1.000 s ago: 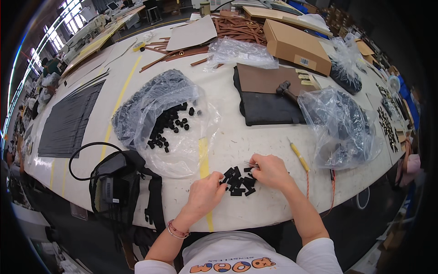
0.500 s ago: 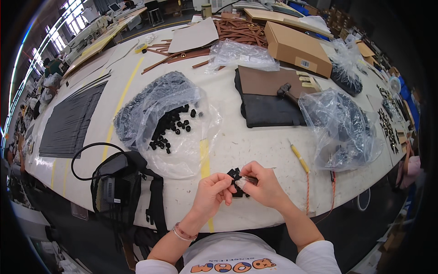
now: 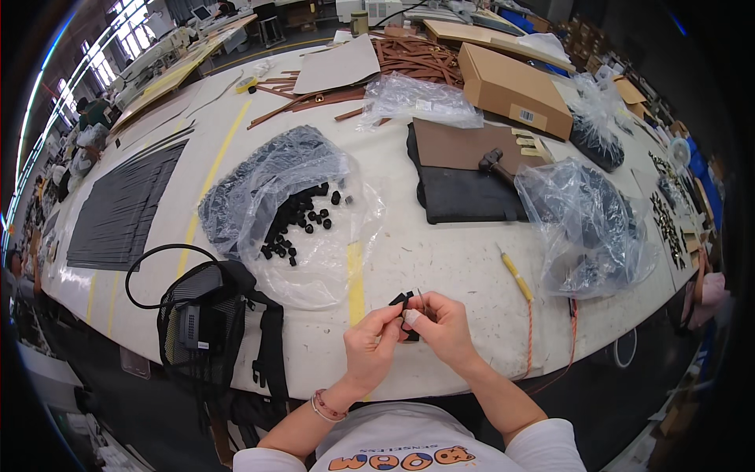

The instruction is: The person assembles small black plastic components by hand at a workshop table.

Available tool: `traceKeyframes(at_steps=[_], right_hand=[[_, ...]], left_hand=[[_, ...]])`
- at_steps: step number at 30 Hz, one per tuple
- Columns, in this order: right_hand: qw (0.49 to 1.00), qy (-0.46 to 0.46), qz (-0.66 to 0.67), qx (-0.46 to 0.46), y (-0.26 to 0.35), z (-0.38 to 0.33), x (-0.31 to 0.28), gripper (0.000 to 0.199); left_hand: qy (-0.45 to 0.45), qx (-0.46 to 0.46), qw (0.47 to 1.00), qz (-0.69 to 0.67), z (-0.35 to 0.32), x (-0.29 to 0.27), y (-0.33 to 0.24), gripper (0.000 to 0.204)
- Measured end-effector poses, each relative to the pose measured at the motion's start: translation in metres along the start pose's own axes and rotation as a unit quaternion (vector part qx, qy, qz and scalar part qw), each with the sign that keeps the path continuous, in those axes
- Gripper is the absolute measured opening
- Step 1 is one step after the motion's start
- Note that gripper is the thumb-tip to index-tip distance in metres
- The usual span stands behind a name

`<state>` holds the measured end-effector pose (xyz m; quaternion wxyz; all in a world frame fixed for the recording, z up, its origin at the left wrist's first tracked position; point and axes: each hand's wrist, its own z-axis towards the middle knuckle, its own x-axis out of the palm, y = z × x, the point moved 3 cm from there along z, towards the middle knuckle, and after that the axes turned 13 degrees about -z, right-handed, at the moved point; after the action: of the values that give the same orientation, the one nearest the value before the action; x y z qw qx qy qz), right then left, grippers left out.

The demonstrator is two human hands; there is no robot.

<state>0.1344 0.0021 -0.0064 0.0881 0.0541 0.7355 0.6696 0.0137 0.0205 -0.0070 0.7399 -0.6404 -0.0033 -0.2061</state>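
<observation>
My left hand (image 3: 371, 344) and my right hand (image 3: 442, 329) meet above the table's near edge and together pinch a small black plastic piece (image 3: 403, 302). A thin pin-like part sticks up from the right fingers. Behind the hands, an open clear plastic bag (image 3: 314, 259) holds several small black round parts (image 3: 299, 222). The pile of black pieces seen earlier on the table is hidden or gone behind my hands.
A black mesh bag with a cable (image 3: 206, 315) hangs at the front left. A yellow-handled tool (image 3: 516, 275) lies to the right, by a clear bag of dark parts (image 3: 586, 224). Dark mat with hammer (image 3: 472, 177), cardboard box (image 3: 515, 88) and leather strips (image 3: 417, 57) sit farther back.
My hands left the pile of black pieces on the table, came together and lifted one piece, which they now hold slightly nearer to me.
</observation>
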Motion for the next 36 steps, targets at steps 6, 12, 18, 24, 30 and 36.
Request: traceKeyframes(at_steps=[6,12,18,24,30,36], right_hand=[[0.994,0.013,-0.106,-0.033,0.004,-0.002,-0.002,0.013],[0.977,0.083,-0.197,-0.010,0.020,-0.001,-0.008,0.012],[0.986,0.094,-0.140,0.000,0.019,0.001,-0.011,0.013],[0.973,0.053,-0.222,-0.044,0.014,0.002,-0.010,0.012],[0.951,-0.012,-0.287,-0.114,0.024,0.000,-0.007,0.011],[0.889,-0.045,-0.358,-0.283,0.025,-0.004,-0.006,0.009]], left_hand=[[-0.007,-0.060,0.997,-0.039,0.000,-0.004,0.003,0.013],[-0.023,-0.133,0.981,-0.140,0.004,-0.009,0.005,0.006],[-0.017,-0.184,0.964,-0.190,0.005,-0.011,0.007,0.006],[-0.008,-0.161,0.977,-0.142,0.000,-0.006,0.007,0.008],[0.044,0.135,0.973,0.182,-0.007,-0.003,0.000,0.007],[-0.010,-0.219,0.946,-0.240,0.006,-0.005,0.004,0.012]])
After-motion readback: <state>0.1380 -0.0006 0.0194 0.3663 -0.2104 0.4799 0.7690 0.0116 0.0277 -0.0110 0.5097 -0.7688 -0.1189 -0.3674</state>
